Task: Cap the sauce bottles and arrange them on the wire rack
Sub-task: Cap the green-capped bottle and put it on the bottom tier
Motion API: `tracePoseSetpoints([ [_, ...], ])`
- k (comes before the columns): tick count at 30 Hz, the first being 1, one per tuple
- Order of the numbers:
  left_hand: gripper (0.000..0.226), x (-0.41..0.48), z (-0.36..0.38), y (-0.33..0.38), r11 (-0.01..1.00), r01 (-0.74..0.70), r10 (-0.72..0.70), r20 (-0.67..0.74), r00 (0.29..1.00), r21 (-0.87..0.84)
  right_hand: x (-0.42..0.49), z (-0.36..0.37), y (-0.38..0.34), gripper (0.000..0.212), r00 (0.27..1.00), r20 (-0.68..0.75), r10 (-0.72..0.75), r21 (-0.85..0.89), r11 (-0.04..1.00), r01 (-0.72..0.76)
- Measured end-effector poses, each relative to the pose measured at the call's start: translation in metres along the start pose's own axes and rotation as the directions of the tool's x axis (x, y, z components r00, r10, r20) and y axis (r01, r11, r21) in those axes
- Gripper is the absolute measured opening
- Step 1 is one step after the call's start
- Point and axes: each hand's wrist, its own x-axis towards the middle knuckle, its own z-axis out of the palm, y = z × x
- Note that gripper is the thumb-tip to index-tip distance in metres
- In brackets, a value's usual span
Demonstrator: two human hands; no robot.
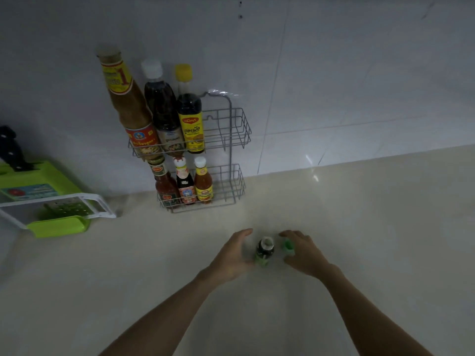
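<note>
A small dark sauce bottle (pixel 265 250) with a green label stands uncapped on the beige counter. My left hand (pixel 235 254) is beside it on the left, fingers apart, close to or just touching the bottle. My right hand (pixel 303 250) rests over a green cap (pixel 288 246) just right of the bottle, fingers curled on it. A two-tier wire rack (pixel 231 140) hangs on the white tiled wall; three tall capped bottles (pixel 189 111) fill the left of its top shelf and three small capped bottles (pixel 185 183) the left of its bottom shelf.
A green and white grater box (pixel 51 201) with a black-handled knife (pixel 12 150) in it sits at the far left of the counter. The right ends of both rack shelves hold nothing.
</note>
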Motion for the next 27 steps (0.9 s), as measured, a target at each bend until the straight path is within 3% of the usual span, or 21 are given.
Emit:
tracePoseSetpoints([
  [3, 0.077, 0.010, 0.022, 0.005, 1.000, -0.007, 0.007, 0.032, 0.999, 0.024, -0.004, 0.018, 0.009, 0.052, 0.992, -0.123, 0.026, -0.032, 0.999, -0.030],
  [6, 0.050, 0.016, 0.028, 0.007, 1.000, 0.011, -0.011, 0.004, 1.000, -0.013, -0.002, 0.021, 0.007, 0.039, 0.967, -0.256, -0.007, -0.001, 1.000, 0.007],
  [10, 0.032, 0.018, 0.025, 0.010, 0.998, 0.003, -0.005, -0.026, 1.000, -0.059, -0.001, 0.001, -0.009, 0.035, 0.926, -0.367, -0.083, 0.238, 0.955, 0.180],
  [14, 0.028, 0.011, 0.010, 0.016, 0.994, -0.002, -0.020, -0.199, 0.980, -0.108, -0.004, -0.027, -0.029, 0.041, 0.818, -0.478, -0.319, 0.174, 0.879, 0.444],
  [18, 0.035, 0.002, -0.009, 0.020, 0.991, -0.022, -0.014, -0.261, 0.965, -0.132, -0.013, -0.051, -0.051, 0.047, 0.749, -0.387, -0.537, 0.013, 0.809, 0.587],
  [22, 0.040, -0.010, -0.028, 0.026, 0.989, -0.019, -0.013, -0.207, 0.978, -0.148, -0.018, -0.070, -0.074, 0.035, 0.730, -0.243, -0.639, -0.018, 0.755, 0.655],
  [27, 0.039, -0.026, -0.043, 0.028, 0.980, 0.018, -0.044, -0.126, 0.991, -0.199, -0.022, -0.090, -0.096, 0.040, 0.741, -0.121, -0.660, 0.038, 0.743, 0.668],
])
